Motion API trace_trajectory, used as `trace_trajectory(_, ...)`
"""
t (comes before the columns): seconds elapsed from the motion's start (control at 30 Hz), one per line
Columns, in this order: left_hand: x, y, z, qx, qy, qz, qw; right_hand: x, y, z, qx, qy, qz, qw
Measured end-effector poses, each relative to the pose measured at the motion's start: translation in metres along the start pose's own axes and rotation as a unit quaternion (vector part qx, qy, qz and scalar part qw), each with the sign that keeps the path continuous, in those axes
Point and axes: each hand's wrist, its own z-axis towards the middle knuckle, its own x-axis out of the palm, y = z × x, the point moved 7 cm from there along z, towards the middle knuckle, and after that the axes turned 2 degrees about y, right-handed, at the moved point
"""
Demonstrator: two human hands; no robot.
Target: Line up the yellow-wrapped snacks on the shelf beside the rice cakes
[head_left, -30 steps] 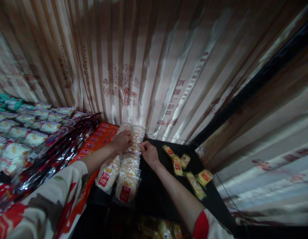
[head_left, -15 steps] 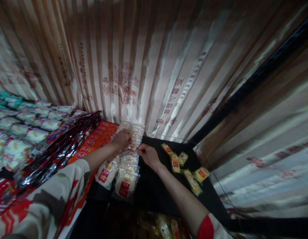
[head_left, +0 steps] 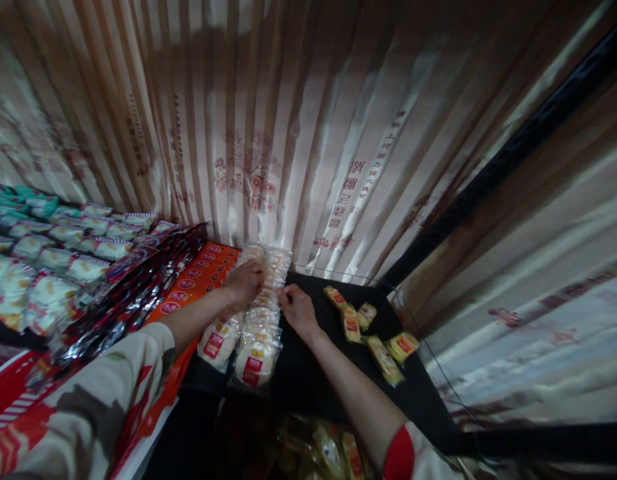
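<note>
Two rows of clear packets of round white rice crackers [head_left: 261, 327] with red labels overlap one another on a black surface. My left hand [head_left: 244, 281] lies over the far part of the rows, its fingers bent down and closed on a packet there. At the right edge of the right-hand row, my right hand [head_left: 298, 309] is closed, thumb and forefinger pinched at a packet's edge. The exact grip of the fingertips is too dim to see well.
Several yellow snack packets [head_left: 385, 360] lie scattered on the black tabletop [head_left: 308, 380]. More yellow packets [head_left: 333, 453] sit lower, in front. Orange printed packaging [head_left: 201, 273], dark shiny packets [head_left: 138, 287] and rows of white bags [head_left: 53, 293] fill the left. A pleated curtain [head_left: 298, 133] hangs behind.
The view has shifted slightly. Both hands stay at the rice cracker rows, and the right hand has moved only a little. The packets look nearly the same.
</note>
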Motion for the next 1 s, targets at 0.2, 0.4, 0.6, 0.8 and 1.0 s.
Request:
trace_trajectory(0.2,0.002,0.0,0.0,-0.044,-0.005,0.001,0.999,0.001,-0.007,-0.013,0.024,0.085,-0.017,0.996)
trace_trajectory(0.4,0.0,-0.003,-0.002,-0.052,-0.014,0.004,0.999,0.006,-0.004,-0.015,0.018,0.105,0.049,0.993)
trace_trajectory(0.6,-0.002,-0.001,-0.01,-0.046,-0.041,-0.016,0.998,0.007,0.001,-0.017,0.019,0.045,0.026,0.998)
trace_trajectory(0.8,-0.007,-0.002,-0.023,-0.021,-0.073,-0.037,0.996,0.015,-0.007,-0.017,0.035,0.018,0.033,0.999)
trace_trajectory(1.0,-0.002,0.0,-0.023,-0.03,-0.014,-0.02,0.999,0.009,-0.007,-0.025,0.053,0.013,0.031,0.998)
